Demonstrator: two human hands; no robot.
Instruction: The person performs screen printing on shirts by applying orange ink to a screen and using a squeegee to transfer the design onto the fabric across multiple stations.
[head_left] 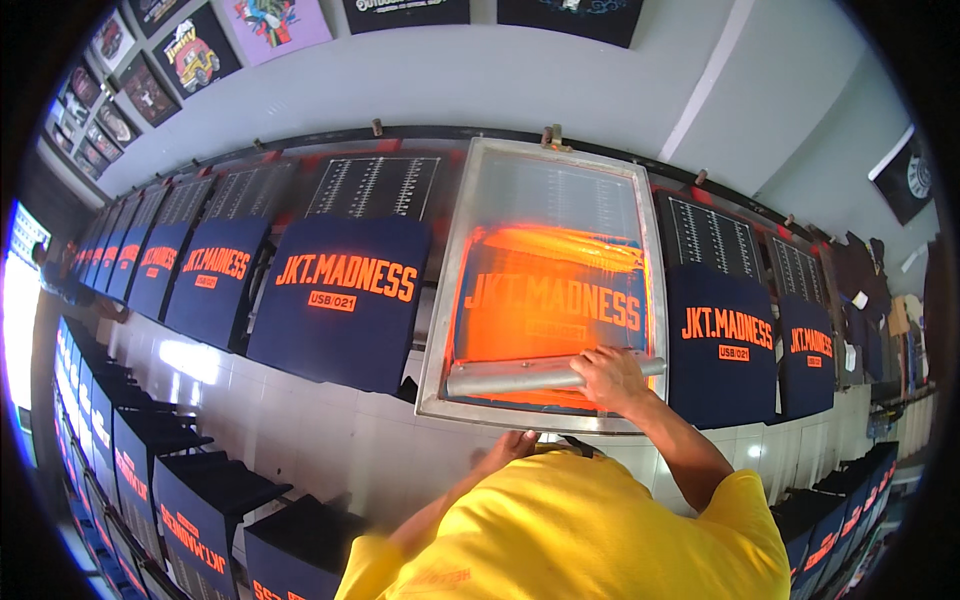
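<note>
A metal-framed printing screen (530, 419) lies flat over a dark navy fabric piece on the long table. Orange ink (495, 335) covers much of its mesh, thicker in streaks toward the far end, and lettering shows through. My right hand (608, 380) is closed over the right part of a long silver squeegee (510, 377), which rests across the mesh near the screen's close end. Down at the near rim, my left hand (512, 446) has its fingers curled against the frame edge, partly hidden by it.
Navy pieces with orange lettering lie on boards to the left (335, 350) and right (722, 395). A rail (377, 130) with small stops runs along the table's far side. Behind me stand more racked printed pieces (195, 510). Another person (65, 280) is at far left.
</note>
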